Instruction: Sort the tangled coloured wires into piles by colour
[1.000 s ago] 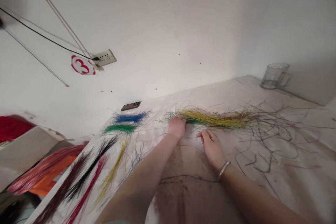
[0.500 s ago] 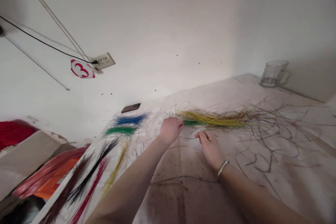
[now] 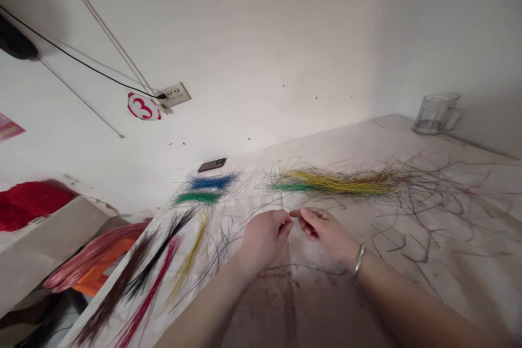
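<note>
In the head view, the left hand (image 3: 264, 235) and the right hand (image 3: 326, 230) meet fingertip to fingertip just above the paper-covered table (image 3: 448, 261), each closed in a pinch on one thin strand (image 3: 295, 219), near the tangled yellow-green pile (image 3: 334, 182) beyond. Sorted blue bundle (image 3: 212, 180) and green bundle (image 3: 197, 197) lie to the left. The strand looks featherlight, limp and slippery; it is probably best pinched near an end, not mid-length.
</note>
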A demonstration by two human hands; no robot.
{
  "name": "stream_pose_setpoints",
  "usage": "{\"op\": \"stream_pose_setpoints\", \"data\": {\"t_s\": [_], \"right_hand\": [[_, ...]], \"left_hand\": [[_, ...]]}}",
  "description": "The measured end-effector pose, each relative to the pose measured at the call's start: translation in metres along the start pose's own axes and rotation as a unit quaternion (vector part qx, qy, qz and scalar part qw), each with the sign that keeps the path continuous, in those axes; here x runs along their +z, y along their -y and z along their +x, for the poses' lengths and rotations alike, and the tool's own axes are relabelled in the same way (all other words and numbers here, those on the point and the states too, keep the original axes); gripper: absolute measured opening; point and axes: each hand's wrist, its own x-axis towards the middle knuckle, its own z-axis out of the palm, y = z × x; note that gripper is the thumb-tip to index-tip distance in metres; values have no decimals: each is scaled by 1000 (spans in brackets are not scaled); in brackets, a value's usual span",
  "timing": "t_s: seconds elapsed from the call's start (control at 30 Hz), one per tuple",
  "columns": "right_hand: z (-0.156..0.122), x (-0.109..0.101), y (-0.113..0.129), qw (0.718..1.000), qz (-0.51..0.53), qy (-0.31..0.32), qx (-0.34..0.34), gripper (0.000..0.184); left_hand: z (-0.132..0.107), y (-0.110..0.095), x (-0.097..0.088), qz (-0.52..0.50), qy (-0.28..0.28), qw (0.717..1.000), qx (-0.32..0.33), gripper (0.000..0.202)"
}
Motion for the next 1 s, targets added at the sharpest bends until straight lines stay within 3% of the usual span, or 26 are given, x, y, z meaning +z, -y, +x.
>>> {"op": "stream_pose_setpoints", "data": {"t_s": [0.07,0.27,0.43,0.5,0.67,0.83,1.0], "right_hand": [[0,-1,-1,1000,2,-16,2,37],[7,-15,-1,989,-9,-150,-19,41],[18,-39,3,954,19,-295,-36,39],[22,-45,2,946,10,-321,-33,38],[23,-47,-4,953,-50,-295,-54,36],[18,-48,-7,955,-105,-270,-70,34],[18,-47,-4,953,-124,-271,-46,33]], "left_hand": [[-12,3,3,-26,9,1000,-13,17],[-49,33,-5,-68,2,996,-65,18],[-87,60,-22,-85,-8,985,-151,20],[-98,64,-22,-119,-10,980,-159,21],[-97,52,4,-191,32,978,-71,16],[-82,46,36,-101,33,994,-2,15],[-81,55,31,-63,0,998,10,8]]}}
